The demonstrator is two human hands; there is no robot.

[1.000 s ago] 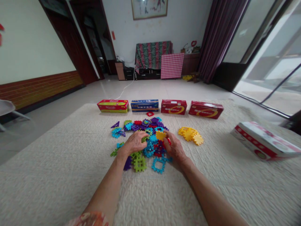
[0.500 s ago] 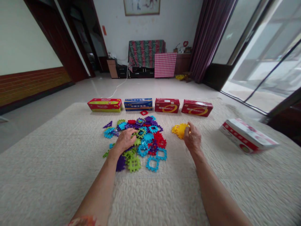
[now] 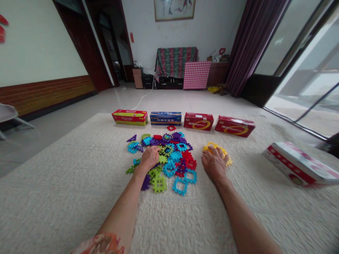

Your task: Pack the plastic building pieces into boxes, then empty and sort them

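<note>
My left hand rests at the left side of a loose heap of plastic interlocking pieces, its fingers curled together. Its fingertips meet a green square piece; what lies under them is hidden. Blue, green, purple and red pieces overlap in the heap. To the right of it, my right hand lies palm down with fingers spread over several yellow interlocking pieces, covering part of them.
Behind the heap stand a red and yellow box, a blue box and two dark red boxes. A white and red box lies at the right. Everything rests on a cream quilted cover.
My right hand has gone from gripping the edge of the yellow pieces to lying spread over them. My left hand stays at the heap. The view has turned slightly left.
</note>
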